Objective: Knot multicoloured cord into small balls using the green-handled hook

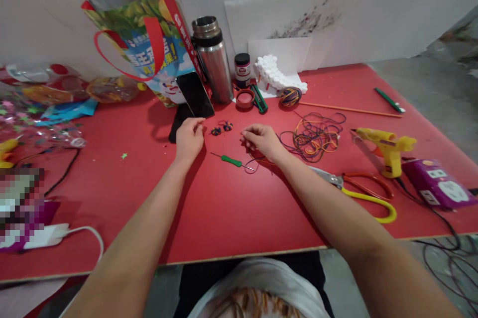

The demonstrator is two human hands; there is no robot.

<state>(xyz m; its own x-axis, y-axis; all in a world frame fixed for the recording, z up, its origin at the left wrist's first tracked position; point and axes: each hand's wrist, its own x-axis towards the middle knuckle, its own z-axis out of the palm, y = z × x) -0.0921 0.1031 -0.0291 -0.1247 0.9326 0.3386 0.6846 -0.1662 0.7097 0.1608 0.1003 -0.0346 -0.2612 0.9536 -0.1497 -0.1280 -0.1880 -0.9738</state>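
Observation:
My left hand point(190, 140) rests near the table beside a black phone point(195, 95), its fingers curled together; what they hold, if anything, is hidden. My right hand point(261, 140) is closed in a pinch above the table, and whatever is between its fingertips is too small to make out. Between the hands lie two small multicoloured knotted yarn pieces point(227, 127), apart from both. In front of them lies a green-handled hook tool point(231, 160) with thin metal ends, a strand of thread looped by its right end. To the right of my right hand spreads a loose tangle of multicoloured yarn point(315, 136).
At the back stand a shopping bag point(149, 44), a steel flask point(215, 61), a dark jar point(242, 70) and a yarn ball point(290, 96). Large scissors point(368, 193) and a yellow glue gun point(388, 149) lie right. Plastic packaging point(41, 114) covers the left of the red table point(231, 218).

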